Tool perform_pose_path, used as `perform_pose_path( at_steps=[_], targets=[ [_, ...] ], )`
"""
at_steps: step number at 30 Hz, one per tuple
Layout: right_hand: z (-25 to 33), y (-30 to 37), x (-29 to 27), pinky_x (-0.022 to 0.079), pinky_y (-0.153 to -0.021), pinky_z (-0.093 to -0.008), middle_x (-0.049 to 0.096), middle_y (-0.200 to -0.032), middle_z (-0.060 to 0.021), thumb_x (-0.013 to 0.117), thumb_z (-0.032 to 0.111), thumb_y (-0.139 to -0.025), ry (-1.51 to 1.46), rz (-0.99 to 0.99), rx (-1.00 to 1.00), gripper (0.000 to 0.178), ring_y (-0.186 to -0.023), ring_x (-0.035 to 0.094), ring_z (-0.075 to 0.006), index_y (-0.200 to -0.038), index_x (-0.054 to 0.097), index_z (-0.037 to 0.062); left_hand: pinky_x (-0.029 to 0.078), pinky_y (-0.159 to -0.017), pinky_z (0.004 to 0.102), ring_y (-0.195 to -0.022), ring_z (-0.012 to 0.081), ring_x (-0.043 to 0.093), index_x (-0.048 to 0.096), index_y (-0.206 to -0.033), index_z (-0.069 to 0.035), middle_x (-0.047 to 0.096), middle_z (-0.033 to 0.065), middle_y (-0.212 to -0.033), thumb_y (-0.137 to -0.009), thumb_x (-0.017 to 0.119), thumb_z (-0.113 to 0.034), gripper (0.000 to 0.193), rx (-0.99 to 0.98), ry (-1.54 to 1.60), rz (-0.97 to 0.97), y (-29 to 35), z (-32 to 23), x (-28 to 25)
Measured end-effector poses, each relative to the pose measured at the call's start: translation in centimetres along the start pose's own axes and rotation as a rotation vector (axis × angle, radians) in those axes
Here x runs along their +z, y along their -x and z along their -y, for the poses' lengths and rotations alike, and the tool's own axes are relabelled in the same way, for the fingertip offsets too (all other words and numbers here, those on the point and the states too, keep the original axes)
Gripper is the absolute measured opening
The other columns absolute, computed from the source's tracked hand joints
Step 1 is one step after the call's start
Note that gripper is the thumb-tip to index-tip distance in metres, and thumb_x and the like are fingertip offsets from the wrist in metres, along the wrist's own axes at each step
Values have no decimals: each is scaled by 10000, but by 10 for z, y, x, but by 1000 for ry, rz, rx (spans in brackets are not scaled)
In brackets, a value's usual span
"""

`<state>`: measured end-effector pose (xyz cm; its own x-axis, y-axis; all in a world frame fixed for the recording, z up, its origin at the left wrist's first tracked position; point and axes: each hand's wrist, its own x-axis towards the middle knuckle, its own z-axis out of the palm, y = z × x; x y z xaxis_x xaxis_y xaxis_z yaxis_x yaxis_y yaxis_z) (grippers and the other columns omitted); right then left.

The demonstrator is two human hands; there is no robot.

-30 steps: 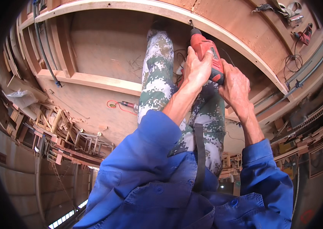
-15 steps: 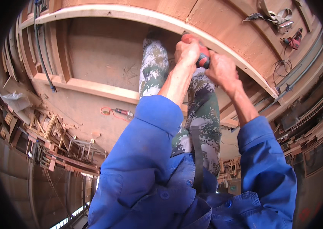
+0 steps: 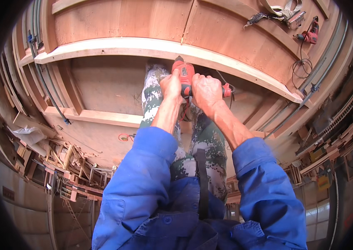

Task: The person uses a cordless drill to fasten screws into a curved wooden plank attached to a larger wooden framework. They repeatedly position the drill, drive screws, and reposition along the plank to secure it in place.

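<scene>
The left hand point(image 3: 171, 85) is wrapped closed around the red power drill point(image 3: 186, 75), whose nose is pressed against the curved pale wooden rail point(image 3: 143, 46). The right hand point(image 3: 207, 92) grips its rear, seemingly closed tight.

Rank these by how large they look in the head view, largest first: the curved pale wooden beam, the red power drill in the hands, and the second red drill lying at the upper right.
1. Curved pale wooden beam: largest, spanning most of the picture.
2. Red power drill, gripped by left hand and right hand; partly hidden, and nearer the camera.
3. Second red drill: smallest, though farther off.
</scene>
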<state>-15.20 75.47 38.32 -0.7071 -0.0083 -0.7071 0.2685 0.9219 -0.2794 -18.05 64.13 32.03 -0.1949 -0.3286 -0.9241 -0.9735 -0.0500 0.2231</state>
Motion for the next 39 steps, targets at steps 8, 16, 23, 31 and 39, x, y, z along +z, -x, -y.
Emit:
perform_pose_path(
  at_steps=[8,16,23,31,39],
  targets=[
    [-13,-16,-10,559,-671,-396,684,-816,-159,730,89,-643,45,112,-33,277,-802,692,-298,-878,608,7,533,-618,359,-714,170,646,686,-845,29,683,80,-855,-905,658,-216,254,-35,89,-28,4,2,11],
    [-8,-21,-17,556,-709,-400,694,-826,-165,741,102,-647,37,169,-31,303,-824,693,-302,-903,612,0,526,-611,368,-684,171,637,682,-841,21,675,74,-849,-913,639,-217,253,-137,183,-61,11,-4,12],
    [3,-24,-18,555,-694,-405,691,-826,-161,737,117,-662,90,208,-78,316,-819,692,-296,-918,604,-13,554,-595,375,-703,200,675,666,-978,24,685,91,-888,-944,601,-199,235,-248,236,-60,26,-27,7],
    [3,-35,-23,550,-678,-398,682,-826,-149,735,127,-676,93,225,-62,331,-800,685,-277,-945,612,-20,567,-588,373,-704,203,684,661,-1018,33,691,96,-915,-958,592,-212,261,-219,263,-20,22,-25,2],
    [15,-29,-25,558,-696,-396,694,-861,-168,701,107,-712,124,260,-57,316,-836,696,-293,-976,615,-43,563,-584,378,-675,205,684,665,-987,32,693,95,-891,-951,604,-223,265,-222,298,-28,22,-23,-3]
  ],
)
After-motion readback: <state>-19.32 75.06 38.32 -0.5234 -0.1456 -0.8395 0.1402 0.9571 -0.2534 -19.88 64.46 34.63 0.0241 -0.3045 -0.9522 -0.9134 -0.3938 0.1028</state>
